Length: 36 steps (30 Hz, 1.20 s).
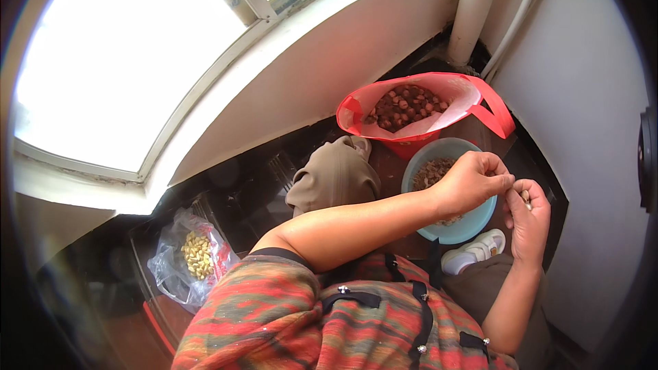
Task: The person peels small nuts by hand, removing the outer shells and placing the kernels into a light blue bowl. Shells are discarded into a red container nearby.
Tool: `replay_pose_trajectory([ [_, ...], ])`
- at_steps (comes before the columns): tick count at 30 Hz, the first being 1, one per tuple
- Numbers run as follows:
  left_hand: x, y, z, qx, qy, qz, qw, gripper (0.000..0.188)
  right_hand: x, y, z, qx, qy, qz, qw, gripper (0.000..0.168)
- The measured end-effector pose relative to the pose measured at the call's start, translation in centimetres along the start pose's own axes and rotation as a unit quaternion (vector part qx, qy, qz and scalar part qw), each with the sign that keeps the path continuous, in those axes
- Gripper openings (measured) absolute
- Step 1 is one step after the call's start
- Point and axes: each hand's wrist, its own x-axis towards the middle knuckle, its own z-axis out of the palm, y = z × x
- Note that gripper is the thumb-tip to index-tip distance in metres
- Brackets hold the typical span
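My left hand (pixel 473 180) reaches over a light blue plastic basin (pixel 447 236) that holds brown shell or husk scraps (pixel 434 172). Its thumb and forefinger are pinched together at the fingertips of my right hand; whatever may lie between them is hidden. My right hand (pixel 529 216) is raised beside the basin's right rim, its fingers curled around a few pale kernels (pixel 525 198). Behind the basin stands a red fabric bag (pixel 406 146) with brown nuts (pixel 406 108) inside. At the lower left, a clear plastic bag (pixel 172 267) holds peeled yellowish kernels (pixel 198 254).
My bent knee (pixel 334 180) in brown trousers is left of the basin, and a white shoe (pixel 480 249) is just below it. A window (pixel 128 61) and low wall (pixel 288 97) run along the left. Pipes (pixel 473 10) stand in the back corner, with a pale wall (pixel 591 139) at right.
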Motion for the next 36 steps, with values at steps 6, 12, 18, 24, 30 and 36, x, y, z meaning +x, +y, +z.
replay_pose_trajectory([
  [6,0.0,0.6,-0.6,0.021,-0.04,0.002,0.999,0.015,-0.1,-0.3,-0.6,0.085,-0.051,0.016,0.995,0.012],
  [12,-0.1,0.9,-0.5,0.022,-0.043,-0.006,0.999,0.013,0.0,-0.3,-0.9,0.147,-0.059,0.033,0.987,0.013],
  [18,-0.6,2.1,-0.5,0.045,-0.055,-0.013,0.997,0.012,0.0,-0.4,-1.0,0.175,-0.052,0.059,0.981,0.013],
  [24,-0.5,1.9,-0.1,0.037,-0.054,0.018,0.998,0.009,-0.1,-0.4,-1.2,0.19,-0.059,0.065,0.978,0.013],
  [30,-0.4,1.1,0.6,0.009,-0.017,0.018,1.0,0.007,0.2,-0.7,-0.7,0.209,-0.055,0.073,0.974,0.013],
  [36,-0.1,0.4,0.6,-0.016,0.022,0.051,0.998,0.006,0.5,-0.9,0.2,0.205,-0.022,0.09,0.974,0.009],
])
